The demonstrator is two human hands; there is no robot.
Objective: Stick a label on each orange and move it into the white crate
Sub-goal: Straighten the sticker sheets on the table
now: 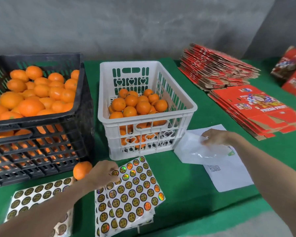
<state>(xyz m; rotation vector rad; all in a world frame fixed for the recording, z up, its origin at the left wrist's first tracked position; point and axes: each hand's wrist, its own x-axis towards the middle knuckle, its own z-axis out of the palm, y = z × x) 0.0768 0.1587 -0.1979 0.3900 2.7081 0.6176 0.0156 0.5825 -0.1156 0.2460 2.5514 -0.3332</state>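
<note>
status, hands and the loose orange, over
Left hand pinches a label on the sheet. Right hand grips a plastic bag. One orange beside left hand, not yet in white crate. Nothing blocks the crate.

Orange (80, 170) — partly behind left grip (102, 173)

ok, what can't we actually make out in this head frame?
All head view.
- Left hand: covers part of one label on the sticker sheet; peeled or not, hidden.
- Loose orange: partly behind that hand; held or just lying, unclear.
- Right hand: on the glossy white sheet; gripping or resting, blurred.
- Oranges in white crate: labels too small to see.
- Red boxes: cut off by right edge.
</note>
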